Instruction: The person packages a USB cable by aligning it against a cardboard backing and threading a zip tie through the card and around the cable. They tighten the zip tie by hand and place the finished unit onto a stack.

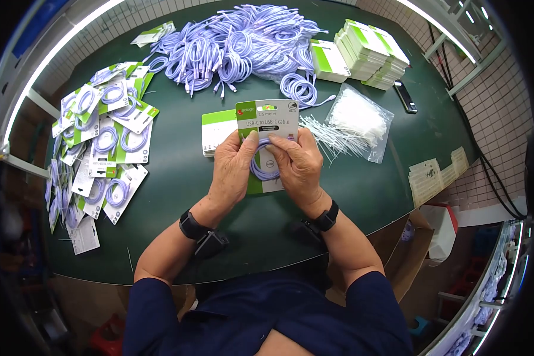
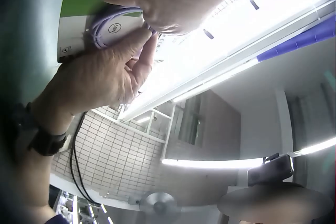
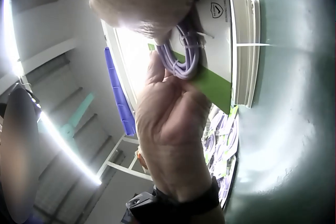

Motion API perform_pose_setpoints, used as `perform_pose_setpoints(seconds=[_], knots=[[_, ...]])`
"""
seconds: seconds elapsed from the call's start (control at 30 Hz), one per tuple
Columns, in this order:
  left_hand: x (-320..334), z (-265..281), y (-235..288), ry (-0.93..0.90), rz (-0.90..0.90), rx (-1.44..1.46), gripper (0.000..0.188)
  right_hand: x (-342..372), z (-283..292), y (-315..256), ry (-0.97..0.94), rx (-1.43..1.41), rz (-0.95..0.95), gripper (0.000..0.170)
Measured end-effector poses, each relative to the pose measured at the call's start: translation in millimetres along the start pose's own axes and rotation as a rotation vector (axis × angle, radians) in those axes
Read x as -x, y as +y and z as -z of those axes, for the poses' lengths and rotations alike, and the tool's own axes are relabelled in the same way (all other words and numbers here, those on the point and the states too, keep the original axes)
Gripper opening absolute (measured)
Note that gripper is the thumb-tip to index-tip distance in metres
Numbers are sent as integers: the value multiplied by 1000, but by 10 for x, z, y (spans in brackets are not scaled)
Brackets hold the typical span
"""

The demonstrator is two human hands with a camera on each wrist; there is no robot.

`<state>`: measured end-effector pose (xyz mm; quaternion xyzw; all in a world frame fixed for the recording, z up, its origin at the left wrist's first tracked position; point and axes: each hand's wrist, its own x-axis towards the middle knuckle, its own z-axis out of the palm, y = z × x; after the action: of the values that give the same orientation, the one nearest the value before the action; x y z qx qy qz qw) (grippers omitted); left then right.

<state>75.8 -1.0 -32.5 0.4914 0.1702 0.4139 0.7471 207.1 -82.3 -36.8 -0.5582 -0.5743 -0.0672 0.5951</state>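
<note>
A green-and-white packaging card (image 1: 269, 121), printed "USB-C to USB-C cable", is held up over the table in front of the chest. Against its front lies a coiled purple USB cable (image 1: 257, 171). The left hand (image 1: 231, 169) grips the card's left edge, thumb on the front by the top of the coil. From the right, the right hand (image 1: 301, 169) pinches the top of the coil against the card with thumb and fingers. A white cable tie (image 3: 206, 34) sticks out from the coil in the right wrist view. Fingers behind the card are hidden in the head view.
Behind the hands lies a stack of cards (image 1: 215, 127). Carded cables (image 1: 107, 139) pile up at left, loose purple cables (image 1: 237, 44) at the back. Further right are card stacks (image 1: 371, 53), a bag of white cable ties (image 1: 359, 118) and a black phone-like device (image 1: 405, 97).
</note>
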Motion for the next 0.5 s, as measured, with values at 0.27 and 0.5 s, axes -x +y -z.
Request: perform_pose_setpoints(seconds=[0.27,0.5], knots=[[-74,108,7,20,36,-40,29,-25,-131,157,-69,-68,-57,22],[-84,88,44,7,14,-12,29,-71,-78,-44,-1,-255,-282,27]])
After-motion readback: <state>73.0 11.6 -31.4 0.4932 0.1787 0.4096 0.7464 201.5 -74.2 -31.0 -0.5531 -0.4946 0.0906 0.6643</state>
